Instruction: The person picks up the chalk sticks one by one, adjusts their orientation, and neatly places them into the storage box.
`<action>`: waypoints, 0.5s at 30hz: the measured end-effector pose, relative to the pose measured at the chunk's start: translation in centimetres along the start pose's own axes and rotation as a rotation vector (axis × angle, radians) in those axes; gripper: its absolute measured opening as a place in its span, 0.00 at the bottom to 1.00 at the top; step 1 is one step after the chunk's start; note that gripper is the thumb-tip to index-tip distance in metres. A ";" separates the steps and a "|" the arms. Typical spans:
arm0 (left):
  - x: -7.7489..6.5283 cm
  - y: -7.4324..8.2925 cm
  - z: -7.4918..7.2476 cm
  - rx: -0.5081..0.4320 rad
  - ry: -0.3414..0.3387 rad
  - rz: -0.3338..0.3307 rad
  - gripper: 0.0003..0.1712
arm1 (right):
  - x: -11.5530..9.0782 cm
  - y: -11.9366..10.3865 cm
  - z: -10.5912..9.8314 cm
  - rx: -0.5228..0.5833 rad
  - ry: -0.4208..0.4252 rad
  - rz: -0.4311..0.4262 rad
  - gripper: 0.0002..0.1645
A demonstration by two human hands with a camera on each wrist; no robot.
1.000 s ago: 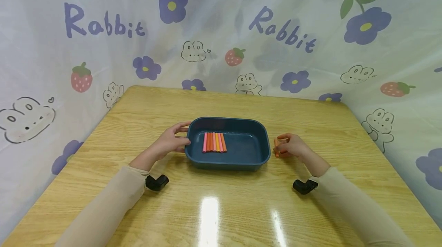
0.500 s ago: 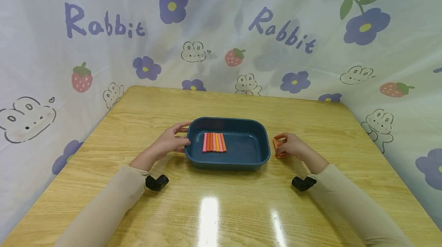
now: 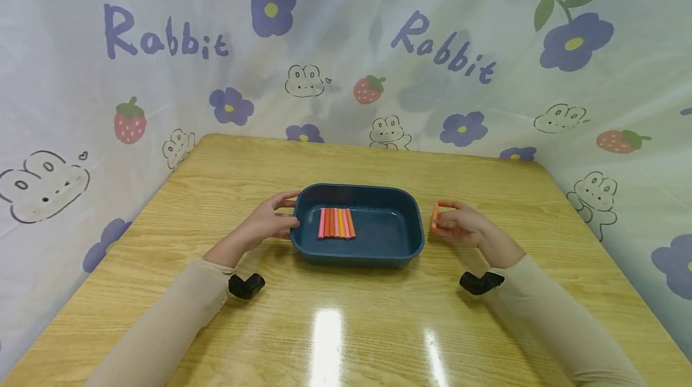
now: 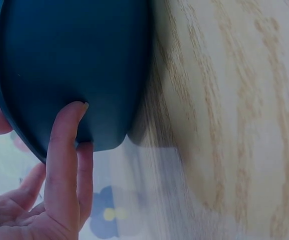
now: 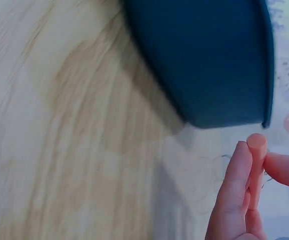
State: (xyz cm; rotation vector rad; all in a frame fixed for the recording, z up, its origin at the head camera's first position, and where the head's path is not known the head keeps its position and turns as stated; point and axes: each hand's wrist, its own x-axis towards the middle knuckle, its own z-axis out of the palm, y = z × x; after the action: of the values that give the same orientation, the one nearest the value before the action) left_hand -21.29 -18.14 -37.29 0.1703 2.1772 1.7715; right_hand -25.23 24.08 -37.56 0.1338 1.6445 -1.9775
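Observation:
A dark blue rectangular tray [image 3: 378, 237] with high walls stands on the table. My left hand [image 3: 268, 219] grips its left end; in the left wrist view, fingers [image 4: 64, 160] lie against the outer wall, with the rim [image 4: 0, 95] beyond. Inside, toward the left, lies a row of short pink, orange and yellow sticks [image 3: 336, 223], side by side. Just off the tray's right end, my right hand [image 3: 459, 223] pinches an orange stick [image 3: 435, 217] between thumb and fingers. The right wrist view shows that stick [image 5: 257, 150] with its flat, round end outward.
The wooden table [image 3: 243, 333] reaches back to a white printed curtain [image 3: 335, 20] with rabbits, flowers and strawberries. Black wrist devices [image 3: 245, 286] stick out from both cuffs. The tray's right half shows bare floor.
My right hand has picked up the orange stick from beside the tray and raised it slightly, turning it a little. The left hand and the row of sticks stay put.

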 end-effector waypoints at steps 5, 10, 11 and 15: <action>0.1 0.1 0.0 0.005 0.013 -0.009 0.41 | -0.3 -1.0 0.6 0.074 -0.009 0.007 0.44; 0.1 0.1 0.0 -0.003 0.004 -0.003 0.41 | -0.5 -2.2 1.6 0.092 -0.012 0.009 0.44; 0.0 0.0 0.0 -0.004 0.003 -0.002 0.41 | -0.6 -2.5 1.9 0.089 -0.013 0.009 0.44; 0.1 0.0 0.0 0.001 0.003 -0.005 0.41 | -0.7 -3.4 3.0 0.077 -0.027 0.012 0.44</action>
State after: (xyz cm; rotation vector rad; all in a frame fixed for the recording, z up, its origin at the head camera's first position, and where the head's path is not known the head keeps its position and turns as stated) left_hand -21.41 -18.16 -37.34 0.1622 2.1791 1.7686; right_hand -25.47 21.86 -33.63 0.1447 1.5482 -2.0253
